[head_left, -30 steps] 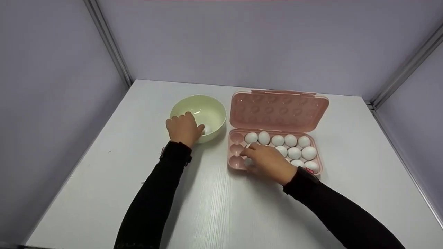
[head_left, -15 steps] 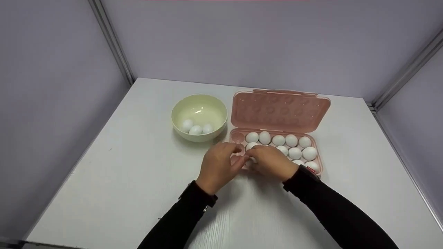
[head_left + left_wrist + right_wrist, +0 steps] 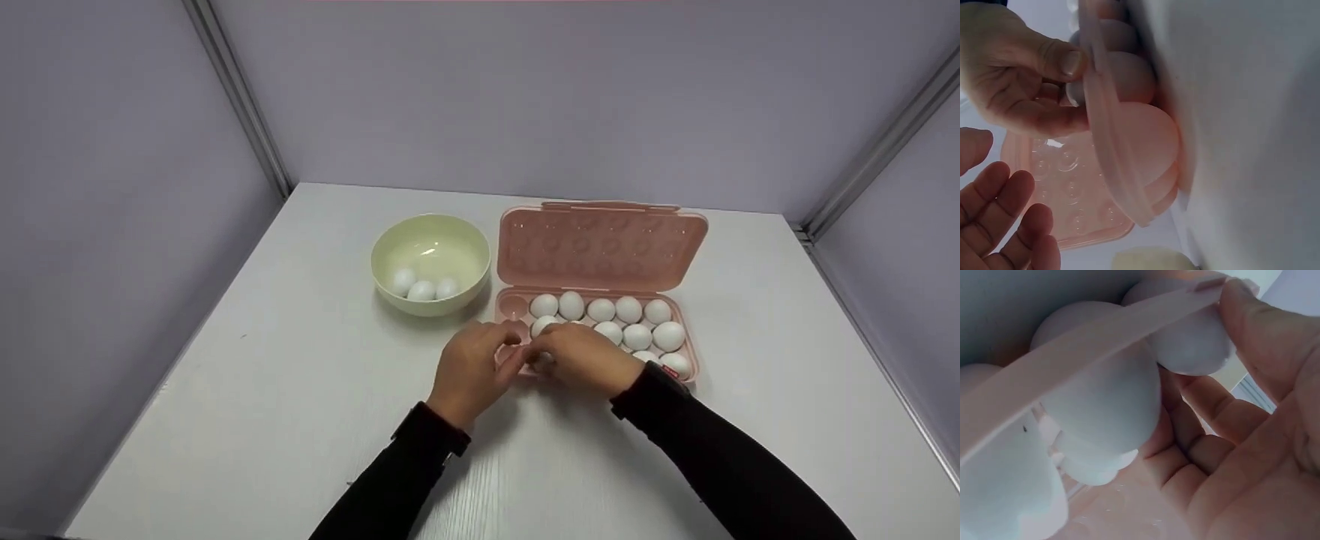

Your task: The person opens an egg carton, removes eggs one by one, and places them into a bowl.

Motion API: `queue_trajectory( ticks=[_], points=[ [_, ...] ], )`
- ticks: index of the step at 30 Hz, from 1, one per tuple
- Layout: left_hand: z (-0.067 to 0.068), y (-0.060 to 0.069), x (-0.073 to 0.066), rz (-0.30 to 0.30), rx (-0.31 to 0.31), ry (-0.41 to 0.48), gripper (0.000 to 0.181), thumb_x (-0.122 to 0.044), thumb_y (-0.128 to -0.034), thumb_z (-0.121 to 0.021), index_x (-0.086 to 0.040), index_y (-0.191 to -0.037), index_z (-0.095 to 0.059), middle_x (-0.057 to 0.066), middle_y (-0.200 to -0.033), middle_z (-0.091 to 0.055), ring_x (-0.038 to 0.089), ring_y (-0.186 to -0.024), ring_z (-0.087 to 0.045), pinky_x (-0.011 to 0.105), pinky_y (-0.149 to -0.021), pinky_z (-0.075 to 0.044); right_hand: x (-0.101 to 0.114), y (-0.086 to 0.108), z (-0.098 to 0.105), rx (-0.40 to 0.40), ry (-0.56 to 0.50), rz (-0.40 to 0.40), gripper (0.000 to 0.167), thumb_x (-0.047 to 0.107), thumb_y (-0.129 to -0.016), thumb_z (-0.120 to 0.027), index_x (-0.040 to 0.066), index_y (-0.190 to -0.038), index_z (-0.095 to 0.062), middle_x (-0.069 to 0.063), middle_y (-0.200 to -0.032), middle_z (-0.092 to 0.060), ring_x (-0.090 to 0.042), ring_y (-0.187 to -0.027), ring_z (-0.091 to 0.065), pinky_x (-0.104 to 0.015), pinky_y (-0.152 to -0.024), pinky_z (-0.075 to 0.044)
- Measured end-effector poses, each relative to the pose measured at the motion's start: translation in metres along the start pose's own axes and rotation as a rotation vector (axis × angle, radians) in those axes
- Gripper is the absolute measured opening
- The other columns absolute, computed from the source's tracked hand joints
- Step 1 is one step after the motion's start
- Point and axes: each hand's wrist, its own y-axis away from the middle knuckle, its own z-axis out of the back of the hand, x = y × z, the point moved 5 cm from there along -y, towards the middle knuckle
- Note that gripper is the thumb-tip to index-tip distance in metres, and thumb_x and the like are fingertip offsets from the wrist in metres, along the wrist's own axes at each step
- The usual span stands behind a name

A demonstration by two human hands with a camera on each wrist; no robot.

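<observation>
In the head view a pink egg carton (image 3: 600, 251) lies with its lid raised, white eggs (image 3: 669, 337) filling most hollows; the left column's visible hollows hold none. My right hand (image 3: 589, 358) is over the carton's front row. Its thumb and fingers (image 3: 1202, 394) grip a white egg (image 3: 1196, 343) seated there, the thumb against the rim. My left hand (image 3: 469, 371), fingers loosely bent and holding nothing, is by the carton's front left corner, its thumb close to the right fingers. In the left wrist view the left fingers (image 3: 1005, 214) are spread beside the carton (image 3: 1112, 129).
A pale green bowl (image 3: 431, 306) with three white eggs (image 3: 421, 291) in it stands left of the carton, near its lid. The white table (image 3: 247, 420) is bounded by grey panels (image 3: 510, 97) at the back and sides.
My left hand has come out of the bowl and across to the carton's front left corner, uncovering the three eggs. My right hand has stayed at the front row, its fingers now closer around an egg.
</observation>
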Motion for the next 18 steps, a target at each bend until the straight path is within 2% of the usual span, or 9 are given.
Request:
queue_trajectory(
  ticks=[3,6,8,11,14,18],
  points=[
    [0.0,0.004,0.004,-0.009,-0.023,-0.001,0.015,-0.024,-0.0913,-0.084,-0.015,-0.095,-0.073,-0.002,-0.084,-0.076,0.018,-0.078,-0.07,0.034,-0.071,-0.057,-0.005,0.001,-0.002,0.033,-0.092,-0.064,0.018,0.005,-0.088,-0.08,0.011,-0.105,-0.083,-0.003,-0.096,-0.076,-0.019,-0.092,-0.071,-0.037,-0.084,-0.06],
    [0.0,0.006,0.008,-0.01,-0.048,0.005,0.014,-0.024,-0.093,-0.083,-0.014,-0.098,-0.075,-0.002,-0.087,-0.076,0.018,-0.083,-0.072,0.033,-0.075,-0.059,-0.009,0.002,-0.001,0.03,-0.17,-0.076,0.016,0.01,-0.091,-0.081,0.01,-0.108,-0.081,-0.001,-0.101,-0.078,-0.016,-0.097,-0.071,-0.038,-0.089,-0.059],
    [0.001,0.006,0.011,0.004,-0.07,0.024,0.018,-0.026,-0.0939,-0.083,-0.012,-0.102,-0.075,0.001,-0.093,-0.077,0.018,-0.09,-0.073,0.033,-0.08,-0.06,-0.011,0.004,0.004,-0.008,-0.234,-0.073,0.017,0.013,-0.094,-0.079,0.01,-0.111,-0.08,0.0,-0.104,-0.078,-0.015,-0.095,-0.07,-0.036,-0.088,-0.059],
    [0.004,0.006,0.013,0.024,-0.098,0.068,0.031,-0.031,-0.0943,-0.083,-0.008,-0.113,-0.074,0.005,-0.107,-0.076,0.019,-0.1,-0.074,0.032,-0.086,-0.062,-0.015,0.008,0.017,-0.108,-0.356,-0.09,0.023,0.017,-0.098,-0.078,0.011,-0.12,-0.077,0.0,-0.111,-0.078,-0.014,-0.092,-0.068,-0.031,-0.085,-0.058],
    [0.007,0.006,0.014,0.025,-0.117,0.126,0.048,-0.037,-0.0941,-0.083,-0.006,-0.128,-0.069,0.01,-0.122,-0.073,0.02,-0.11,-0.072,0.03,-0.091,-0.062,-0.021,0.013,0.029,-0.215,-0.599,-0.157,0.03,0.019,-0.101,-0.075,0.009,-0.129,-0.072,-0.005,-0.12,-0.077,-0.014,-0.095,-0.07,-0.025,-0.085,-0.059],
    [0.01,0.006,0.014,-0.019,-0.141,0.186,0.065,-0.039,-0.0931,-0.083,-0.004,-0.143,-0.061,0.014,-0.136,-0.067,0.021,-0.119,-0.069,0.027,-0.098,-0.06,-0.028,0.018,0.034,-0.339,-1.017,-0.263,0.036,0.021,-0.105,-0.071,0.007,-0.137,-0.065,-0.01,-0.126,-0.073,-0.016,-0.105,-0.072,-0.026,-0.091,-0.061]
  ],
)
